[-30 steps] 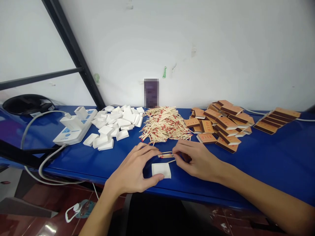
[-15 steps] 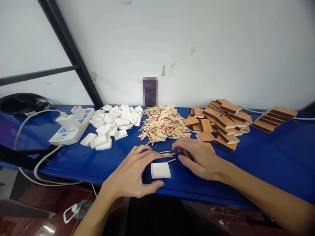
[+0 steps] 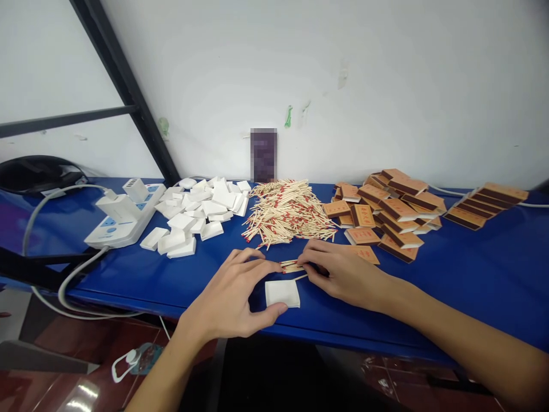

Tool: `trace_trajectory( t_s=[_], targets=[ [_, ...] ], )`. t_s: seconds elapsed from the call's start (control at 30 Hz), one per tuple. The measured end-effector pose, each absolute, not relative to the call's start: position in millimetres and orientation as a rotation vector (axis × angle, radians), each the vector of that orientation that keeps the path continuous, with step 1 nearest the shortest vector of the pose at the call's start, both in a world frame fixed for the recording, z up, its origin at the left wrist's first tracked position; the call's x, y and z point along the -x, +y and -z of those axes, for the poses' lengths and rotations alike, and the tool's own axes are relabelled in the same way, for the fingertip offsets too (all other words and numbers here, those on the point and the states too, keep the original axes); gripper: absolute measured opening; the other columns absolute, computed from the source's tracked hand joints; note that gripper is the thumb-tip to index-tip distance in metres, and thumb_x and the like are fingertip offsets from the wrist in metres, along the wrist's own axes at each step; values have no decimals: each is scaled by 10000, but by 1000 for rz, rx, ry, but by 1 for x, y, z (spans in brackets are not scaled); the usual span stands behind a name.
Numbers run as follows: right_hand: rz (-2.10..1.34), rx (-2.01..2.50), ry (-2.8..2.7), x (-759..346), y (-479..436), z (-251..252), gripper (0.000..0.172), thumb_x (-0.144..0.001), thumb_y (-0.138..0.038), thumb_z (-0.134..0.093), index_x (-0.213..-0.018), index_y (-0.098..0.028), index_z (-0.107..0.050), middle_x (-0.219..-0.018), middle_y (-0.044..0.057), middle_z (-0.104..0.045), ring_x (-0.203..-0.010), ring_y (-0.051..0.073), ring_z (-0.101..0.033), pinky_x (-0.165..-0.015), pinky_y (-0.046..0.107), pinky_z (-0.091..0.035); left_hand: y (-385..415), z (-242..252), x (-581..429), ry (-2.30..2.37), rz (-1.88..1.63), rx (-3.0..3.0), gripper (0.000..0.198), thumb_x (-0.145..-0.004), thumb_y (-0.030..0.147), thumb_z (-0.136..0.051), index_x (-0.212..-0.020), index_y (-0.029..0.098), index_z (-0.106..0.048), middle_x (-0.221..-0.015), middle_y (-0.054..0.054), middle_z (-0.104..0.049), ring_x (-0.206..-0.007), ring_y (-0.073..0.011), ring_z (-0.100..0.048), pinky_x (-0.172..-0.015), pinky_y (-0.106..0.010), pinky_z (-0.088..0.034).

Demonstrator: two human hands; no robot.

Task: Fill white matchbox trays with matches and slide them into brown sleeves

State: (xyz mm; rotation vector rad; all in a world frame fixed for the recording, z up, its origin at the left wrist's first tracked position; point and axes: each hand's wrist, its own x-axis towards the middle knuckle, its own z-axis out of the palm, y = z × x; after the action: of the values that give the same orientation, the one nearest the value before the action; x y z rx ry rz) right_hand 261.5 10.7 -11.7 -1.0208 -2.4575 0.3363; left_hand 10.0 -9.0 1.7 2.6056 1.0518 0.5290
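Wooden matches (image 3: pixel 291 266) (long axis 9-to-3) are pinched at 3 o'clock by the right hand (image 3: pixel 343 273); the white tray (image 3: pixel 282 293), at 6, is touched by the spread left hand (image 3: pixel 231 297).

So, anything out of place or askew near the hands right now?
Nothing spilled or damaged. One matchstick lies slanted by itself between the white tray and the right hand, apart from the small bundle between it and the left hand. One orange sleeve sits off its heap, just beyond the right hand.
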Motion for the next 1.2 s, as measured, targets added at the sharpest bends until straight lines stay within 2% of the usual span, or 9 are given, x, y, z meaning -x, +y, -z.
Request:
trace_trajectory(
  t_s=[0.17, 0.3, 0.43, 0.6, 0.83, 0.93, 1.07, 1.2],
  targets=[
    [-353, 1009, -2445, -263, 12, 14, 215, -925, -92, -478, -987, -182, -663, -949, 66, -623, -784, 158, -624, -705, 291, -516, -9, -2, -10, 1014, -509, -2609, 489, -830, 408, -678, -1278, 241, -577, -1287, -31, -649, -1244, -285, -498, -1091, -465, -327],
    [-339, 1030, -2451, -264, 13, 15, 227, -923, -92, -474, -990, -178, -673, -958, 72, -633, -800, 165, -634, -729, 299, -526, -9, -2, -10, 1029, -494, -2615, 478, -833, 411, -671, -1271, 239, -586, -1276, -26, -658, -1243, -293, -507, -1098, -484, -315],
    [-291, 1031, -2481, -265, 14, 16, 222, -921, -104, -488, -951, -183, -693, -951, 75, -645, -758, 161, -631, -689, 289, -524, -10, -2, -10, 1027, -494, -2615, 480, -829, 412, -673, -1268, 234, -594, -1276, -23, -662, -1255, -293, -501, -1096, -482, -322],
    [-295, 1003, -2456, -266, 16, 19, 229, -926, -112, -513, -1036, -186, -699, -953, 71, -668, -797, 169, -652, -726, 299, -537, -10, -2, -9, 1030, -490, -2612, 473, -843, 426, -657, -1271, 233, -602, -1280, -38, -664, -1260, -305, -502, -1095, -494, -325],
    [-259, 1023, -2456, -267, 18, 18, 215, -933, -100, -493, -961, -187, -688, -932, 66, -669, -793, 171, -654, -726, 301, -534, -10, -2, -9, 1072, -503, -2627, 443, -859, 447, -629, -1238, 217, -621, -1231, -57, -686, -1244, -323, -519, -1087, -523, -326],
    [-238, 1013, -2445, -267, 17, 18, 217, -942, -120, -481, -971, -183, -687, -952, 75, -659, -779, 167, -644, -708, 300, -525, -10, -2, -9, 1056, -506, -2633, 441, -858, 448, -633, -1238, 224, -618, -1277, -50, -669, -1258, -319, -516, -1099, -529, -323],
    [-222, 982, -2511, -266, 11, 12, 226, -943, -163, -484, -1013, -184, -697, -964, 69, -637, -711, 146, -608, -632, 282, -478, -10, -1, -9, 1061, -518, -2644, 402, -842, 452, -651, -1185, 243, -643, -1396, -56, -587, -1297, -329, -488, -1124, -569, -293],
    [-191, 1052, -2567, -264, 6, 7, 214, -929, -210, -524, -1025, -203, -715, -929, 49, -621, -673, 139, -597, -596, 278, -431, -12, -1, -9, 1069, -545, -2657, 327, -805, 434, -688, -1060, 229, -679, -1387, -71, -568, -1272, -331, -498, -1121, -568, -307]
  ],
)
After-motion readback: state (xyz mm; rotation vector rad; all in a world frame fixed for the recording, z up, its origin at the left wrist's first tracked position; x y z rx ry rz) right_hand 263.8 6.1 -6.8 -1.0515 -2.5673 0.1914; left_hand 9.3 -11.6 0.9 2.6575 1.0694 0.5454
